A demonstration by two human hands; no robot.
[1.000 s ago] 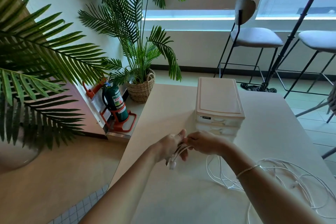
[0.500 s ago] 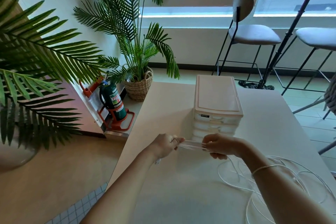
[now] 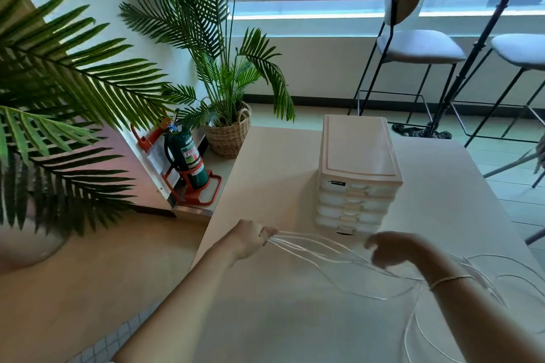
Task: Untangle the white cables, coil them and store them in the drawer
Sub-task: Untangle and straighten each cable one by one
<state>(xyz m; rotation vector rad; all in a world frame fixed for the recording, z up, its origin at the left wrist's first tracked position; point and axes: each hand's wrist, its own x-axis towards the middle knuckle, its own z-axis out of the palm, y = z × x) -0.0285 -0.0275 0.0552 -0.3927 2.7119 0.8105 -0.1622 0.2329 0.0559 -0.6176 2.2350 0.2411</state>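
Palm fronds fill the left of the frame, with a green fire extinguisher (image 3: pixel 186 156) on the floor beside a pale table (image 3: pixel 280 318). At lower centre the left hand (image 3: pixel 250 240) pinches a bunch of white cables (image 3: pixel 318 247), fingers closed tight on their ends. The strands fan rightward through the right hand (image 3: pixel 392 249), whose fingers curl loosely around them. Best to keep the left grip firm and let the strands slide, so snags show early. Behind stands the closed drawer unit (image 3: pixel 358 174); loose loops lie at lower right.

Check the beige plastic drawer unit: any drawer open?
All shut. The beige plastic drawer unit shows every drawer front flush, none pulled out.
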